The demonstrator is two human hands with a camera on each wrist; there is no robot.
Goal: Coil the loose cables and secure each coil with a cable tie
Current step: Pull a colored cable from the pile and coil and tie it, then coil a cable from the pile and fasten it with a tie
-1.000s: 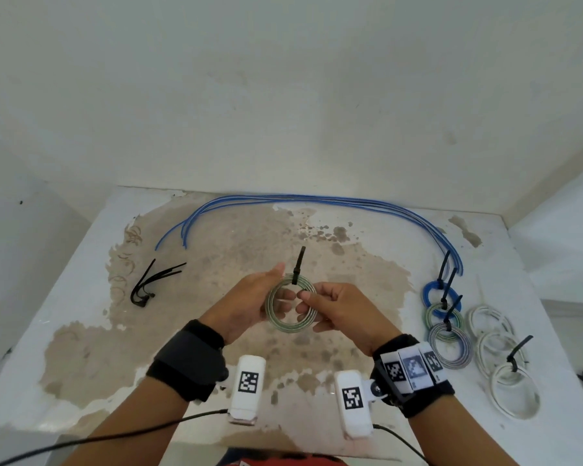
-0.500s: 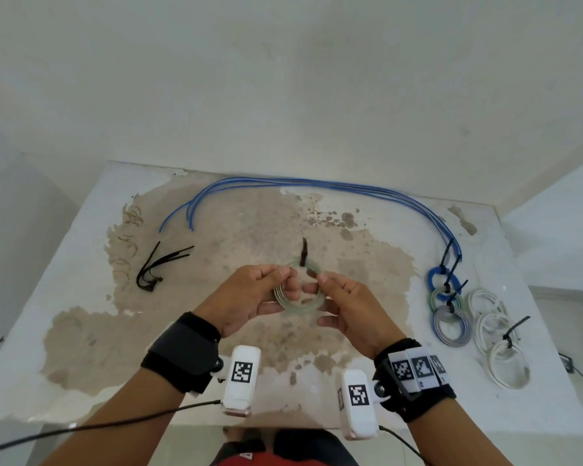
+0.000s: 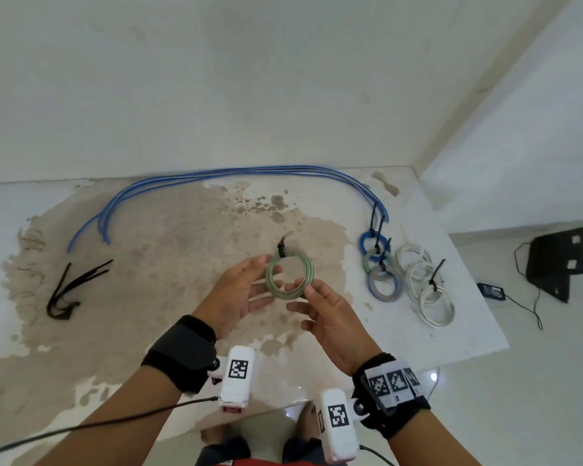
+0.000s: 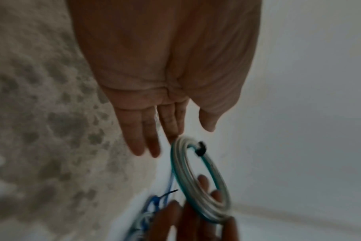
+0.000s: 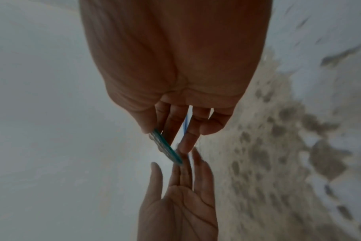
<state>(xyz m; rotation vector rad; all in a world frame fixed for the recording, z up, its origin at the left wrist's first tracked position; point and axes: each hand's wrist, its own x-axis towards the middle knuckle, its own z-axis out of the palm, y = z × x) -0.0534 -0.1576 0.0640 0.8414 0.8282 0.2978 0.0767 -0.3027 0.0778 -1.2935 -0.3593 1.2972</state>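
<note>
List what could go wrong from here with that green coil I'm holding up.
1. The right hand only pinches the green coil at its rim while the left hand is open; it may slip and drop onto the table.
2. The black tie looks cinched, but its tightness is unclear, so loops might spring loose.
3. Setting it among the finished coils could tangle tie tails.

1. Off-white wall (image 3: 283, 79) fills the upper frame, meeting a second wall (image 3: 525, 146) at upper right.
2. White table (image 3: 468, 331), brown-stained at centre, spans the middle.
3. Pale tiled floor (image 3: 535, 381), lower right, carries a black box (image 3: 552, 264) and a corded adapter (image 3: 492, 291).
</note>
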